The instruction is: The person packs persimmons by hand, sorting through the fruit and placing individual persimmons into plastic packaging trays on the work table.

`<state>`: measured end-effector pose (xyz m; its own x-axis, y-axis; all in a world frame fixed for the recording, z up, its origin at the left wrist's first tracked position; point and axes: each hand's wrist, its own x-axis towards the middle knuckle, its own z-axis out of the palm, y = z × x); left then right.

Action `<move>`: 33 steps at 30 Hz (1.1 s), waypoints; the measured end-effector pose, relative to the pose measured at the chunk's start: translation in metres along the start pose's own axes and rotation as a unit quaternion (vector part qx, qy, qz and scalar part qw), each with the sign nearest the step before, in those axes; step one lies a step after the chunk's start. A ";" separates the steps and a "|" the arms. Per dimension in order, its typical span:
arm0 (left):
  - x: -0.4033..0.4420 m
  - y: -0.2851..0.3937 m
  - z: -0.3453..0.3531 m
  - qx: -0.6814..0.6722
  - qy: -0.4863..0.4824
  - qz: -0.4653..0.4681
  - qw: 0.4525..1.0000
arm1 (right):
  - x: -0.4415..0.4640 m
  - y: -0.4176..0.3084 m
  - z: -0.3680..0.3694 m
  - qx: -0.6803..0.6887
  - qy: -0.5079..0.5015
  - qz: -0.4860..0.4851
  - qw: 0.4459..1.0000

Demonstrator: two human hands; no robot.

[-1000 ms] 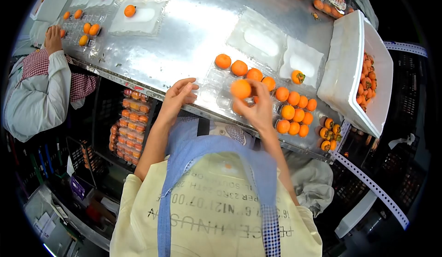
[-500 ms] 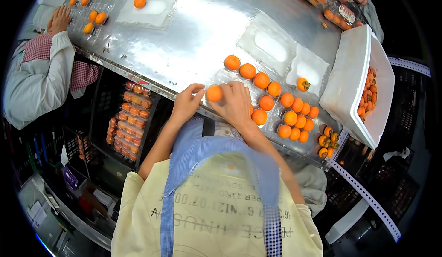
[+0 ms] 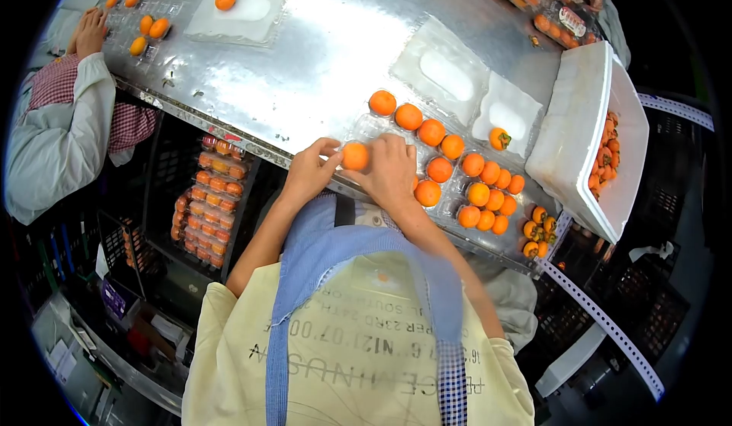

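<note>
An orange persimmon (image 3: 355, 156) sits between my two hands at the table's front edge. On its left side, the bent fingertips and thumb of my left hand (image 3: 313, 168) touch it. My right hand (image 3: 390, 168) curls round its right side, thumb low against the fruit. Under and beyond my right hand lies a clear plastic tray (image 3: 369, 128) with several persimmons in its cups. Part of that tray is hidden by my fingers. Close on the right is a second clear tray filled with smaller-looking persimmons (image 3: 494, 199).
A white foam box (image 3: 568, 136) holding persimmons tilts at the right. Loose persimmons (image 3: 539, 231) lie by the table's right end. Flat clear packs (image 3: 442, 71) rest farther back. Packed boxes (image 3: 210, 205) are stacked below left. Another person's hand (image 3: 90, 33) is at the far left.
My left fingers have closed in against the persimmon's left side. The fruit itself has hardly moved. The whole view has shifted slightly.
</note>
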<state>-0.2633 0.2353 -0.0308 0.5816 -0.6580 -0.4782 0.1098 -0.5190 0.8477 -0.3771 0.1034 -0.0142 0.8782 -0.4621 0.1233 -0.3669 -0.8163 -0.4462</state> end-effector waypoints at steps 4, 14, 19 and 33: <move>0.000 0.004 -0.005 0.022 -0.013 -0.003 1.000 | 0.019 0.005 -0.013 -0.010 0.040 0.037 0.998; 0.006 -0.008 -0.011 -0.002 0.017 0.044 0.999 | 0.074 0.044 -0.009 -0.140 -0.012 -0.022 0.990; 0.013 -0.015 -0.006 -0.003 0.088 0.081 0.993 | 0.088 0.043 -0.007 -0.144 -0.020 -0.064 0.987; 0.013 0.079 -0.019 -0.062 0.063 0.193 0.977 | 0.088 0.017 -0.064 0.431 -0.172 0.251 0.849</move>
<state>-0.2319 0.1964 0.0342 0.6923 -0.7156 -0.0927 -0.0451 -0.1712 0.9842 -0.3254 0.0270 0.0458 0.7695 -0.4275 -0.4745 -0.4905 0.0804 -0.8678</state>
